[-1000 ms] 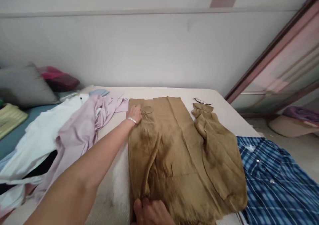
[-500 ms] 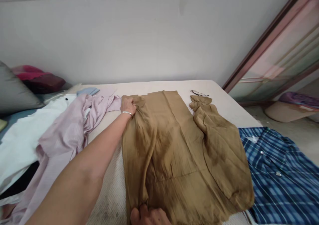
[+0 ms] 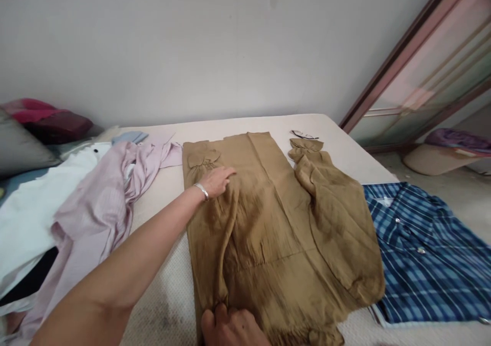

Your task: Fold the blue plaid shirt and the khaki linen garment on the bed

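Observation:
A golden-brown long-sleeved blouse [image 3: 284, 218] lies spread out in front of me, with gathered cuffs and soft wrinkles. One sleeve is laid over the body on the left; the other sleeve [image 3: 341, 223] sticks out on the right. My left hand [image 3: 217, 181], a silver bangle at its wrist, rests on the left sleeve just below the cuff, fingers stretched out and holding nothing. At the bottom of the view my right hand [image 3: 235, 329] has its fingers curled into the cloth near the top of the same sleeve.
On the left lie a lilac garment [image 3: 94, 198] and white clothing [image 3: 49, 203], with a grey cushion [image 3: 23, 141] behind. A blue plaid shirt [image 3: 429, 254] lies at the right. Eyeglasses [image 3: 304, 134] sit near the far edge of the pale bed [image 3: 230, 123].
My left hand has let go of the cuff and come down and right over the sleeve, its fingers opening. The cuff now lies flat. My right hand keeps its hold.

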Available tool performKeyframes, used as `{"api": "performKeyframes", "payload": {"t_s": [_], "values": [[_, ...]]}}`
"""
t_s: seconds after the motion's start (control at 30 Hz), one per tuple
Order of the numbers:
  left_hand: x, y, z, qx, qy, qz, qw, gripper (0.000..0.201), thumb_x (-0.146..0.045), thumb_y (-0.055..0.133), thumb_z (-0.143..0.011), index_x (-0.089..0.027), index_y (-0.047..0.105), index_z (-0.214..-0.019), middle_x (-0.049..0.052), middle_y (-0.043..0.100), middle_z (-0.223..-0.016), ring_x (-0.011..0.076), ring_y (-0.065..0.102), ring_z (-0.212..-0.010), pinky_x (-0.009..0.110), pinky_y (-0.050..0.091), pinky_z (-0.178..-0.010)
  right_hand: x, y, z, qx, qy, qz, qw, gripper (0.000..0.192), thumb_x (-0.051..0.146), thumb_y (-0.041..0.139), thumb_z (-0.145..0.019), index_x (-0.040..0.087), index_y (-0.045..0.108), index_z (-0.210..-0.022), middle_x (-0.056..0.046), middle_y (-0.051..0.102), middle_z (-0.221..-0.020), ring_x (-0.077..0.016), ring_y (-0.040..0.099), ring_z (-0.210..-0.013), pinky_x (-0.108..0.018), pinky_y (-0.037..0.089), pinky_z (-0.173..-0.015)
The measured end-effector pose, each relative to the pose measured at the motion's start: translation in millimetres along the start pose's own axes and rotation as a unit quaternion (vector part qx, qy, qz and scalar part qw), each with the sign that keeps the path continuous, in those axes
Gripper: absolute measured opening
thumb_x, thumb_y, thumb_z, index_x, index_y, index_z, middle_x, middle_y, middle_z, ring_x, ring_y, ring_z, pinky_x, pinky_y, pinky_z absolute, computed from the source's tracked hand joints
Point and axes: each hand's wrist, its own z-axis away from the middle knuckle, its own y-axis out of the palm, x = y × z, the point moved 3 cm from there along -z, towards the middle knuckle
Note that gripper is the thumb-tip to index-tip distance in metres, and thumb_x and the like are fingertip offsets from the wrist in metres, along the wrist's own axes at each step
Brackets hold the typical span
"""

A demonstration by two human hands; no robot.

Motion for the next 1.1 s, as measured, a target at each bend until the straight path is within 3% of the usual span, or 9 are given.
{"api": "performKeyframes", "payload": {"t_s": [0.1, 0.23, 0.4, 0.6, 0.7, 0.8, 0.87, 0.97, 1.1], "values": [[-10.7, 6.0, -11.0, 0.062, 0.009, 0.015, 0.998, 0.026, -0.022, 0.057, -0.085, -0.027, 0.067, -0.108, 0.006, 0.070, -0.101, 0.0252, 0.065, -0.095, 0.036, 0.049, -0.086, -3.1, -5.3, -2.1, 0.019, -0.020, -0.016, 0.999, 0.029, 0.041, 0.064, -0.077, 0.023, 0.041, -0.078, -0.002, 0.058, -0.058, -0.0204, 0.054, -0.037, -0.028, 0.034, -0.032], [-5.1, 6.3, -18.1, 0.057, -0.011, 0.020, 0.998, 0.015, -0.019, 0.057, -0.082, -0.026, 0.067, -0.090, 0.004, 0.070, -0.089, 0.0238, 0.065, -0.088, 0.034, 0.049, -0.081, -5.2, -9.7, -6.3, 0.052, -0.027, -0.043, 0.997, 0.028, 0.037, 0.066, -0.076, 0.021, 0.043, -0.079, -0.003, 0.060, -0.062, -0.0193, 0.057, -0.039, -0.025, 0.031, -0.032], [-1.1, 11.4, -8.6, -0.025, -0.059, 0.025, 0.998, 0.023, -0.020, 0.043, -0.092, -0.023, 0.059, -0.107, 0.008, 0.068, -0.104, 0.0242, 0.063, -0.100, 0.037, 0.047, -0.089, -4.8, -13.5, -9.2, 0.107, -0.022, -0.075, 0.991, 0.028, 0.040, 0.066, -0.078, 0.020, 0.045, -0.080, -0.005, 0.064, -0.067, -0.0185, 0.060, -0.044, -0.023, 0.033, -0.034], [-6.1, 12.5, 22.9, -0.130, -0.063, 0.058, 0.988, 0.025, -0.023, 0.039, -0.096, -0.019, 0.052, -0.117, 0.010, 0.066, -0.110, 0.0222, 0.062, -0.103, 0.035, 0.048, -0.093, -4.8, -13.7, -8.5, 0.078, -0.014, -0.088, 0.993, 0.025, 0.038, 0.062, -0.082, 0.021, 0.044, -0.080, -0.004, 0.061, -0.065, -0.0179, 0.059, -0.044, -0.023, 0.034, -0.034], [9.3, 12.8, 38.9, -0.176, -0.097, -0.007, 0.980, 0.034, -0.026, 0.032, -0.099, -0.013, 0.053, -0.123, 0.018, 0.061, -0.127, 0.0267, 0.055, -0.122, 0.040, 0.043, -0.104, -2.9, -9.7, -7.8, 0.080, -0.027, -0.061, 0.995, 0.027, 0.037, 0.066, -0.076, 0.022, 0.044, -0.079, -0.004, 0.062, -0.064, -0.0203, 0.057, -0.040, -0.026, 0.033, -0.031], [31.2, 24.6, 43.7, -0.138, -0.132, -0.072, 0.979, 0.051, -0.039, 0.033, -0.101, -0.008, 0.045, -0.140, 0.022, 0.038, -0.155, 0.0312, 0.031, -0.146, 0.048, 0.028, -0.118, -1.4, -6.9, -6.5, 0.071, -0.017, -0.032, 0.997, 0.029, 0.037, 0.068, -0.073, 0.023, 0.043, -0.078, -0.004, 0.061, -0.062, -0.0218, 0.057, -0.039, -0.028, 0.034, -0.031], [42.2, 31.5, 41.0, -0.090, -0.158, -0.083, 0.980, 0.061, -0.047, 0.032, -0.101, -0.008, 0.038, -0.148, 0.021, 0.025, -0.163, 0.0324, 0.020, -0.152, 0.052, 0.021, -0.120, -0.8, -6.3, -5.2, 0.052, -0.011, -0.024, 0.998, 0.028, 0.037, 0.066, -0.075, 0.023, 0.043, -0.078, -0.005, 0.061, -0.062, -0.0218, 0.057, -0.039, -0.028, 0.035, -0.032], [43.7, 28.6, 32.1, -0.053, -0.172, -0.088, 0.980, 0.062, -0.051, 0.029, -0.101, -0.009, 0.044, -0.145, 0.022, 0.027, -0.162, 0.0343, 0.023, -0.151, 0.057, 0.021, -0.119, -1.2, -6.6, -3.6, 0.034, -0.010, -0.023, 0.999, 0.026, 0.035, 0.065, -0.077, 0.023, 0.042, -0.077, -0.004, 0.060, -0.061, -0.0217, 0.057, -0.039, -0.027, 0.035, -0.032], [24.0, 20.3, 20.7, -0.107, -0.162, -0.085, 0.977, 0.062, -0.053, 0.024, -0.102, -0.012, 0.050, -0.140, 0.020, 0.035, -0.159, 0.0325, 0.027, -0.149, 0.057, 0.019, -0.120, -3.2, -9.7, -3.8, 0.048, -0.012, -0.030, 0.998, 0.029, 0.036, 0.069, -0.074, 0.022, 0.043, -0.077, -0.004, 0.060, -0.061, -0.0217, 0.058, -0.040, -0.026, 0.036, -0.033]]}}
